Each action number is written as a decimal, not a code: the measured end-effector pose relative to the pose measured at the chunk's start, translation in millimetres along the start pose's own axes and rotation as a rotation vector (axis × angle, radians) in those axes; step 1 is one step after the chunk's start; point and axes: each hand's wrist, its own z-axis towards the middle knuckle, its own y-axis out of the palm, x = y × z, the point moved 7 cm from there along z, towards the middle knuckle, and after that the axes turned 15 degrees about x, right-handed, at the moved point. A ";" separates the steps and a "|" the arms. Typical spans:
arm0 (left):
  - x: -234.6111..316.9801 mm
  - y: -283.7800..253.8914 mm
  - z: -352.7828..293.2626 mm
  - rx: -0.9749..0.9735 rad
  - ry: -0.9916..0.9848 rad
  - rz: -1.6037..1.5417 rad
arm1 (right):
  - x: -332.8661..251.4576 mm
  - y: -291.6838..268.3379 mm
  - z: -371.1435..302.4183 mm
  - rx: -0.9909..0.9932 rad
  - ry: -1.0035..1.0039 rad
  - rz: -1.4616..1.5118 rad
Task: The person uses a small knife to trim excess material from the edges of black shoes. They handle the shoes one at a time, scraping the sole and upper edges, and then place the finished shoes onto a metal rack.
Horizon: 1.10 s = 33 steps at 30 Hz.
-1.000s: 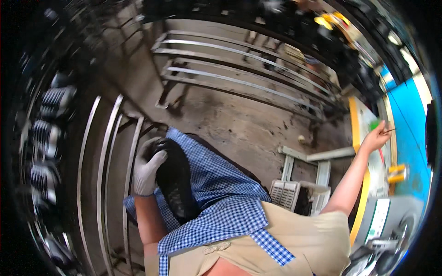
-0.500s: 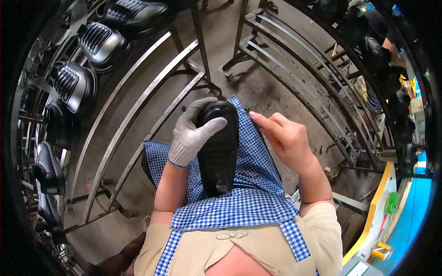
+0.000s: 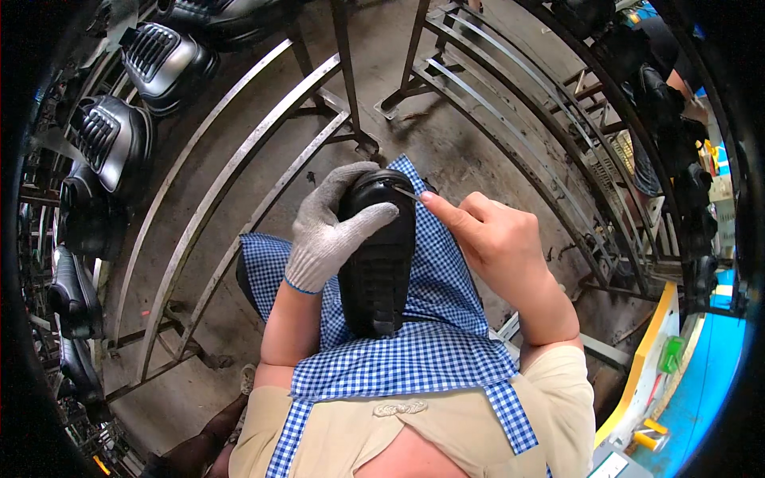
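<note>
A black shoe [image 3: 374,271] lies lengthwise over my lap, its ridged sole facing up. My left hand [image 3: 339,223], in a whitish knitted glove, is closed round its far end, with the thumb across the sole. Bare and closed, my right hand [image 3: 498,231] is just right of that end, index finger stretched forward. A thin pointed metal tool [image 3: 406,193] sticks out past the fingertip, its point at the shoe's far edge; the rest is hidden in the hand. Beneath the shoe is my blue-and-white checked apron [image 3: 446,287].
Black shoes [image 3: 111,143] line a rack on the left. Metal rails [image 3: 239,171] curve in front of me on the left, and more rails [image 3: 518,119] on the right. At lower right are a blue surface [image 3: 717,382], a yellow-edged board [image 3: 641,366] and a green object [image 3: 672,354].
My right hand has come slightly left and in toward the shoe. The metal tool's point now shows against the shoe's far edge. My left hand keeps its grip on the shoe.
</note>
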 end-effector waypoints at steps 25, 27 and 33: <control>-0.8 -6.9 -1.5 0.064 0.015 -0.023 | -10.9 32.2 -10.7 0.177 0.179 0.087; 1.4 -8.8 -2.5 0.078 0.004 0.030 | -11.4 35.7 -11.1 0.186 0.230 0.145; -4.1 -11.0 -1.8 0.086 0.014 0.010 | -10.8 48.8 -18.2 0.258 0.248 0.227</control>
